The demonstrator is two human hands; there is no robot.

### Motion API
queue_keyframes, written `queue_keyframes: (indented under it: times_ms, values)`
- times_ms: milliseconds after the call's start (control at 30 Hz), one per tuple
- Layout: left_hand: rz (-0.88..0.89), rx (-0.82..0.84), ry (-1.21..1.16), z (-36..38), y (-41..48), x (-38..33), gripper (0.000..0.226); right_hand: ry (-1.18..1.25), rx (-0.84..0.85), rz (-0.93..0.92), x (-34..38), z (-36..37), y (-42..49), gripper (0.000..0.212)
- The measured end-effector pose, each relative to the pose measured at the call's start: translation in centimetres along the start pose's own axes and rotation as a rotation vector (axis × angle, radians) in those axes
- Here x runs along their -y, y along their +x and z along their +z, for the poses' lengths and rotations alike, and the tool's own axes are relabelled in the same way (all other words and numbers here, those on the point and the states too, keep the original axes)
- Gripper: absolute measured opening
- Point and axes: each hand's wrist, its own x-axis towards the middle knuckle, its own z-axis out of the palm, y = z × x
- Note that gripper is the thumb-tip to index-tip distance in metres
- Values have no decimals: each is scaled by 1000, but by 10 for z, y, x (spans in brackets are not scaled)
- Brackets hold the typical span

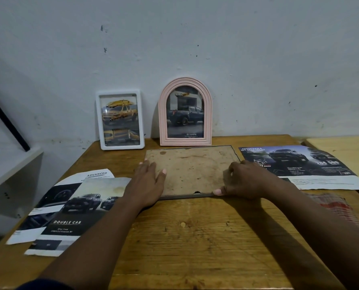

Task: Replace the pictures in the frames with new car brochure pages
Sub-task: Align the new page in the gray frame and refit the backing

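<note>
A thin dark frame [192,170] lies face down on the wooden table [195,237], its stained brown backing board up. My left hand [147,181] rests flat on the frame's left edge, fingers spread. My right hand [241,178] curls over the right near corner, thumb pressed on the lower rim. A white frame [120,120] with a yellow truck picture and a pink arched frame [185,112] with a dark pickup picture stand against the wall. Brochure pages lie at the left [69,210] and at the right [300,164].
A white shelf unit [9,170] stands left of the table. A second, lighter table [346,149] adjoins at the far right. A red-and-white cloth-like patch [331,204] lies by my right forearm. The wall is right behind the standing frames.
</note>
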Motion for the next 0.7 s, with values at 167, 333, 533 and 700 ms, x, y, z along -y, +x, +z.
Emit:
queue_keyframes:
  times_ms: [167, 333, 533, 700]
  values:
    - [-1, 43, 68, -1, 0, 0, 82, 11, 27, 11, -2, -1, 4, 112]
    - [-11, 65, 34, -4, 2, -1, 95, 80, -179, -9, -1, 4, 18, 85]
    - [43, 52, 13, -1, 2, 6, 81, 222, -156, -49, -5, 24, 39, 52]
    - [40, 132, 80, -11, 5, 0, 90, 191, -174, -34, -6, 24, 39, 48]
